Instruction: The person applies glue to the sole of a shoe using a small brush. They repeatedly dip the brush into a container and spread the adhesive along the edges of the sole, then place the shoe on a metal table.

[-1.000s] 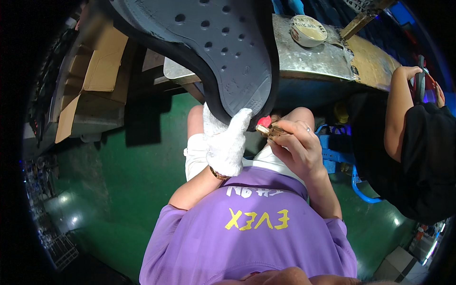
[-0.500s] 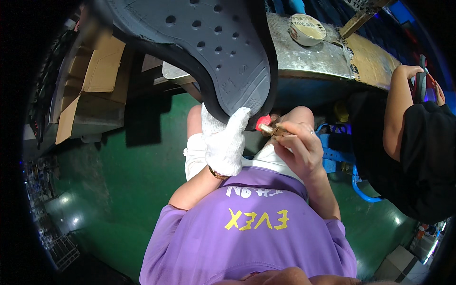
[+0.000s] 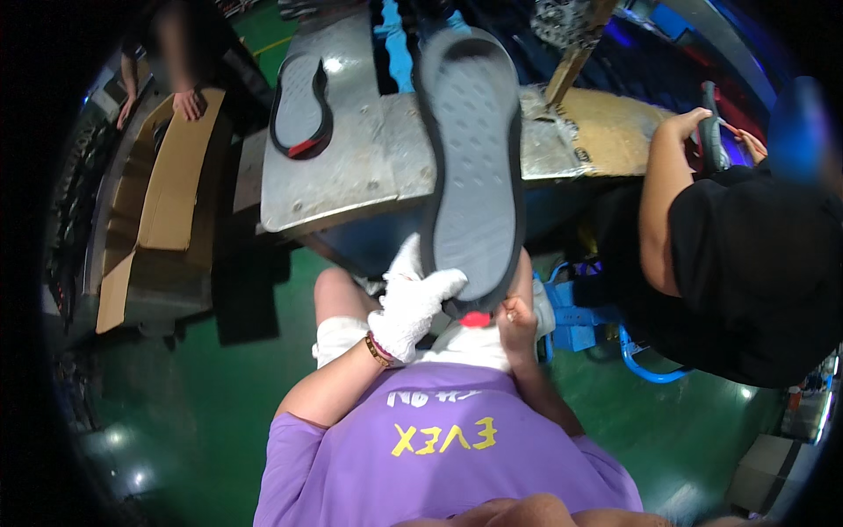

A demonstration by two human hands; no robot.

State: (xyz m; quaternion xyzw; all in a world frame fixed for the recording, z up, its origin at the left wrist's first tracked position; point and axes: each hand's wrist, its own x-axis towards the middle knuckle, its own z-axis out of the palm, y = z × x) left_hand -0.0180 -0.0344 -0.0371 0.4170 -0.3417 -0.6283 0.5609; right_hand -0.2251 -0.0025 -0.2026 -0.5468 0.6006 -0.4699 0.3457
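A large shoe sole (image 3: 475,189), grey inside with a black raised rim, stands lengthwise before me, its toe end over the bench. At its near heel end shows a red patch (image 3: 475,318). My left hand (image 3: 411,306), in a white knitted glove, grips the left side of the heel with the thumb on the grey inner face. Beside the heel's right edge is my bare right hand (image 3: 517,327), fingers curled and partly blurred; whatever they hold is hidden. A second sole (image 3: 301,107), grey and black with a red heel, lies on the bench at the left.
The metal-topped bench (image 3: 351,180) runs across in front of my knees. At the left stands an open cardboard box (image 3: 167,206), with another person's hand (image 3: 188,104) on it. A co-worker in black (image 3: 746,246) sits close at the right, near a blue stool (image 3: 575,325).
The view has shifted, and more of the bench and the second sole show. The held sole is now upright and further off. The small brush-like tool in my right hand no longer shows.
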